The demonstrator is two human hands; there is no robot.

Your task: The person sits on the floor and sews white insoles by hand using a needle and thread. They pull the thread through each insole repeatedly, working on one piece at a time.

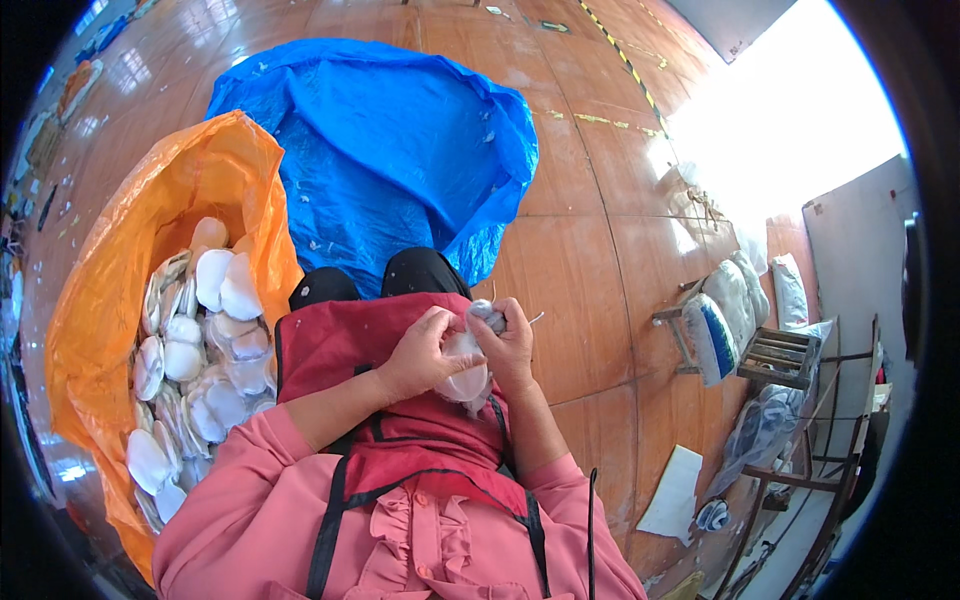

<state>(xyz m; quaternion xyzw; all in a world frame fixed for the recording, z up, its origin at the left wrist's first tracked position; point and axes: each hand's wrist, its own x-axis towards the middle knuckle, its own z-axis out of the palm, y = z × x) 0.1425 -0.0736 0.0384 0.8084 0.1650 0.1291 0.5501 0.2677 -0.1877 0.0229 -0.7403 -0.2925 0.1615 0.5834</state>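
Note:
Over my lap, on a red apron (330, 335), my two hands meet at a soft white piece (468, 384), rounded and thin like a small cloth pouch. My left hand (425, 355) is closed, with thumb and fingers pinching its upper part. A grey fluffy wad (487, 313) shows at the top, between the curled fingers of my right hand (510, 345). The right thumb also presses toward the white piece. How the wad and the white piece join is hidden by my fingers. A thin pale strand sticks out beside the right hand.
To my left stands an open orange sack (100, 290) of several rounded white pads (185, 350). A blue sheet-like sack (390, 140) spreads ahead of my knees. At right are a stool with stuffed bags (735, 300), a wooden crate (778, 357) and a metal frame (800, 480).

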